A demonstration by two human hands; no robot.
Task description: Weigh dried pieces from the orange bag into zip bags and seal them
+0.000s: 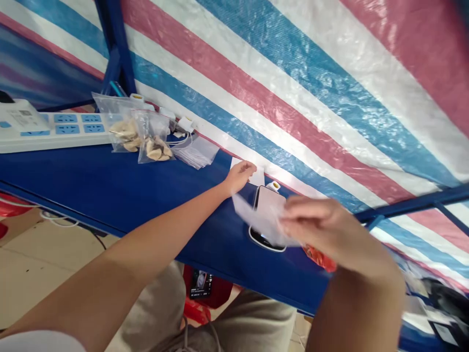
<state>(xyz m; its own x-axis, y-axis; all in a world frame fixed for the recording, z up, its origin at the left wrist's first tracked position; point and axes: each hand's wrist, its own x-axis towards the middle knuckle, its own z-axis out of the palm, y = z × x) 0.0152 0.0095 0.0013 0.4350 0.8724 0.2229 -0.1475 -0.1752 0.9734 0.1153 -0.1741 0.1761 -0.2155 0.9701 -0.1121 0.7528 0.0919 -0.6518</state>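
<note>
My right hand [317, 220], blurred by motion, pinches a translucent plastic bag [252, 212] that looks flat and extends toward the left. Partly behind this bag lies a small digital scale [271, 195] with a pale platform and a black front panel. My left hand [240, 177] reaches to the far side of the blue table [154, 190], its fingers curled over a white sheet or bag [257, 177]. Whatever lies between those fingers is hidden. Just beyond the scale sits a small white object with a yellow mark [273, 186].
On the left stand two zip bags of pale slices [158, 146], beside a power strip [66, 128] and a stack of flat clear bags [198, 151]. A red package [320, 258] lies near my right wrist. Striped sheeting [256, 93] hangs behind. A phone [201, 284] rests below the table edge.
</note>
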